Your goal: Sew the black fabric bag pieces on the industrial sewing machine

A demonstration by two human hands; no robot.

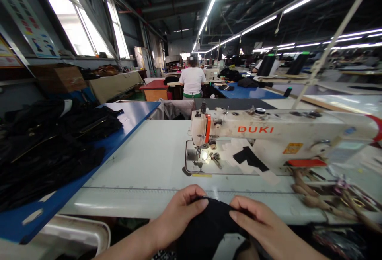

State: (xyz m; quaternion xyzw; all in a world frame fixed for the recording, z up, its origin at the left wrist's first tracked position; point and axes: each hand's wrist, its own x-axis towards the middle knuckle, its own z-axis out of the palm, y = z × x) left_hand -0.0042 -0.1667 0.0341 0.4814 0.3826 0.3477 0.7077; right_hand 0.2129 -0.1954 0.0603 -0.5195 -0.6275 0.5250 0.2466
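Both my hands hold a piece of black fabric [205, 228] at the near edge of the white sewing table [143, 164]. My left hand [176, 216] pinches its upper left edge, fingers closed on the cloth. My right hand [259, 222] grips its upper right edge, fingers pressed together. Beyond them stands a white DUKI sewing machine [268, 132], its lit needle area [201, 154] straight ahead of my hands. Smaller black cut pieces [249, 158] lie under the machine arm.
A heap of black garments [47, 144] covers the blue table [131, 116] on the left. Scissors and tools [325, 196] lie at the right. A person in a white shirt [192, 81] sits with their back to me ahead. A white bin rim [86, 232] is bottom left.
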